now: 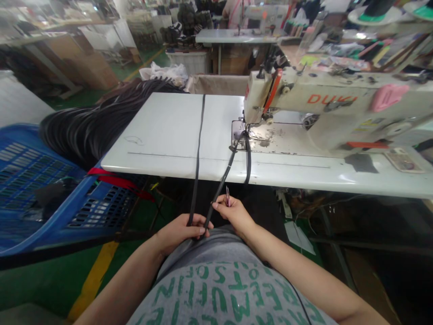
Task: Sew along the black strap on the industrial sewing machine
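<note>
Strap (pixel 221 180) slants from the machine (pixel 324 115), over the table's (pixel 162 135) front edge, to your hands by your lap. Another length (pixel 198 153) crosses the table further left and also comes down to your left hand (pixel 187 229); whether the two join is hidden. Hold the strap flat and lightly taut, without tugging on the end under the needle. Point the snips (pixel 228 198), if that small tool is such, away from the strap so they can't nick it, and don't let the lengths cross.

Your left hand sits low against your shirt (pixel 216 280), fingers closed on both lengths. Your right hand (pixel 235 212) is slightly higher, thumb and forefinger at the strap's edge, the tool gripped upright. Both forearms angle inward, elbows wide.
</note>
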### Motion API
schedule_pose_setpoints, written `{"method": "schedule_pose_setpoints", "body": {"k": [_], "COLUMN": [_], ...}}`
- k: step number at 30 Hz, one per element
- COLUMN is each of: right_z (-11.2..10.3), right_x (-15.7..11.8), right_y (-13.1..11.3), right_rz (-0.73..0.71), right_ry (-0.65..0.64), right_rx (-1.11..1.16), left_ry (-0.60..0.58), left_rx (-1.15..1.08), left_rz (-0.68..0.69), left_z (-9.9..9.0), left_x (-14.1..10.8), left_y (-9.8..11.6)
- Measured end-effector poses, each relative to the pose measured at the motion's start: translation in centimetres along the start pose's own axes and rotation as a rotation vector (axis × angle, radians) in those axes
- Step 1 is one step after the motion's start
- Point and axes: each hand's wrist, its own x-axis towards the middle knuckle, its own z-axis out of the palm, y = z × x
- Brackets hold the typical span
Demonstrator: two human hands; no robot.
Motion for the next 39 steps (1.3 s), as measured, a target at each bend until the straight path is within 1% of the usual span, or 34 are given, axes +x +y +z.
{"method": "schedule_pose_setpoints", "body": {"k": [5, 10, 17, 25, 28, 33, 37, 39], "right_z": [0.0, -0.1, -0.2, -0.3, -0.5, -1.2, -1.8, -2.0], "right_x": [-0.1, -0.3, -0.5, -0.7, -0.9, -2.0, -3.4, -4.0], "right_y": [0.0, 0.0, -0.2, -0.1, -0.4, -1.6, -2.0, -2.0], "right_rz": [-0.016, -0.021, -0.033, -0.055, -0.074, -0.118, -0.132, -0.148], "right_ry": [0.014, 0.014, 0.006, 0.002, -0.009, -0.066, -0.117, -0.138], "right_rx": [-0.011, -0.016, -0.03, -0.062, -0.106, -0.232, -0.328, -0.413], "left_ry": [-0.032, -0.052, -0.046, -0.073, -0.04, 0.063, 0.125, 0.142], "left_rx": [-0.056, -0.08, -0.045, 0.003, 0.031, 0.093, 0.218, 0.27], "left_rz": [0.015, 0.012, 0.018, 0.046, 0.028, 0.031, 0.049, 0.051], "left_z": [-0.1, -0.1, -0.2, -0.3, -0.4, -0.3, 0.0, 0.3], "left_x": [0.2, 0.0, -0.1, -0.1, -0.1, -0.1, -0.3, -0.4], "left_y": [-0.4, -0.3, -0.4, -0.2, -0.3, -0.7, -0.2, 0.2]}}
